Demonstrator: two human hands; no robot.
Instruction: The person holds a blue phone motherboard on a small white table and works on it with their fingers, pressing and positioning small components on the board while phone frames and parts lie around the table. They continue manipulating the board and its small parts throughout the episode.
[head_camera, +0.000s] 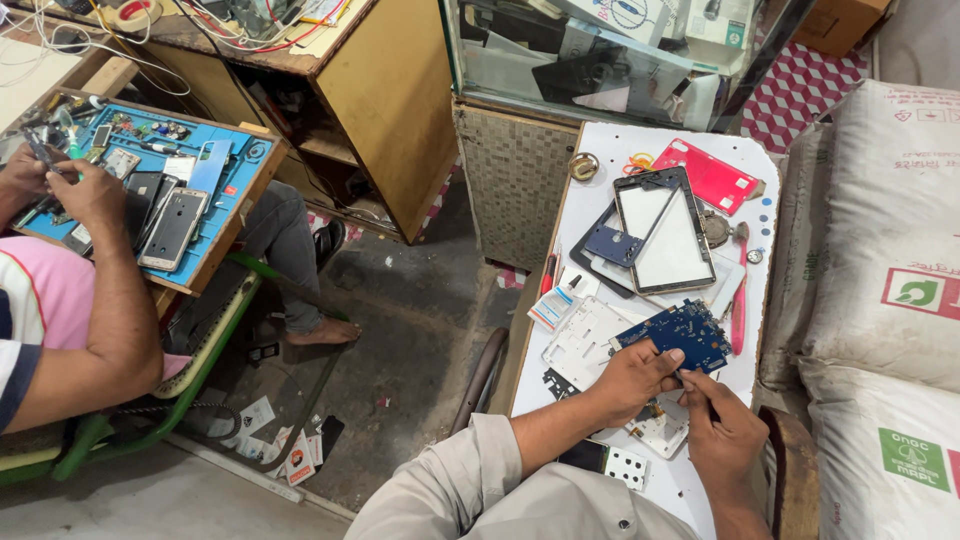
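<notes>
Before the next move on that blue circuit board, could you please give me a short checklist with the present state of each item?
1. Left hand has a firm grip on the blue circuit board: ok, fingers pinch its lower edge.
2. Right hand is at the board: ok, fingertips meet its lower right corner; any tool in it: cannot tell.
3. Board lifted off the white table: cannot tell.
4. Tablet frame lies apart from the hands: ok.
5. Red screwdriver within sight: ok, by the table's left edge.
6. Co-worker's hand stays at the blue work mat: ok.
</notes>
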